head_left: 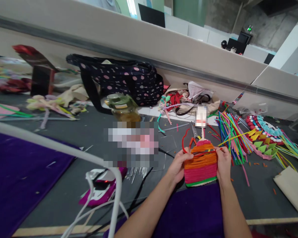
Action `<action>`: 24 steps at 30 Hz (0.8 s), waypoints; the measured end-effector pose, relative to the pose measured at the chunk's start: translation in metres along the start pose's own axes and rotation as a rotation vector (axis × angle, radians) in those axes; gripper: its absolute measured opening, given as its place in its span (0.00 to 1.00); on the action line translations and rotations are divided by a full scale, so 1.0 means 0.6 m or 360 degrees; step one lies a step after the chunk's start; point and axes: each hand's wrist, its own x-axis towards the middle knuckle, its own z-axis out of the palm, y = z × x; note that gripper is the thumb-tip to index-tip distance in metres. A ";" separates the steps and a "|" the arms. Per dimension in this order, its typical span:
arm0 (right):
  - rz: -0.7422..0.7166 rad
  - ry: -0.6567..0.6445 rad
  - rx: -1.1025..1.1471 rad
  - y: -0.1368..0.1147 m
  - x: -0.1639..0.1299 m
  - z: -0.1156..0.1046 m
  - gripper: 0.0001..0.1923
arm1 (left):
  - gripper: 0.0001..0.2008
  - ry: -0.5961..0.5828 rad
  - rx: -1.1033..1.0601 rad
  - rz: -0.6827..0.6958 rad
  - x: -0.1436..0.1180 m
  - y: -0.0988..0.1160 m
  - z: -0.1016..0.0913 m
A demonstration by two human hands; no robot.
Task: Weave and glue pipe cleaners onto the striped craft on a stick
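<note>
Two bare hands are meeting over the grey table point(64, 198), both gripping one woven piece point(201, 163) made of fuzzy craft stems – stripes of pink, orange, red, with one green band along the bottom edge. The piece is sitting just above the near edge of the table, over a purple cloth point(193, 211) by the person's lap. The left hand point(179, 165) is curled around the piece's left side, thumb on top, fingers tucked behind. The right hand point(223, 162) is clasping the right side, and its fingertips are pinching a thin red stem at the upper edge. One red stem point(185, 138) is looping up from the top left corner.

Just behind the piece one pair of scissors point(194, 131) is lying on the table. To the right a loose bundle of coloured stems point(229, 135) is fanning out – too many to count – and beyond it one decorated mat point(263, 135) with yellow and green triangles is lying flat. One pale block point(291, 186) is resting near the right edge. Further back one jar with a green lid point(121, 107) is standing in front of one dark bag with pink dots point(124, 79). At the left one glue gun point(101, 188) in white and magenta is lying on its side.
</note>
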 end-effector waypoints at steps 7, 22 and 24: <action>0.0047 -0.0070 0.0074 -0.002 -0.002 0.003 0.11 | 0.12 -0.0184 0.0007 0.0028 -0.006 0.008 0.008; -0.0347 0.0062 -0.0479 -0.003 0.001 -0.004 0.10 | 0.11 0.0156 0.0619 0.0383 0.011 -0.004 -0.010; -0.0560 0.0053 -0.0740 -0.001 -0.001 -0.005 0.11 | 0.09 0.0326 0.1080 0.0741 0.017 -0.003 -0.014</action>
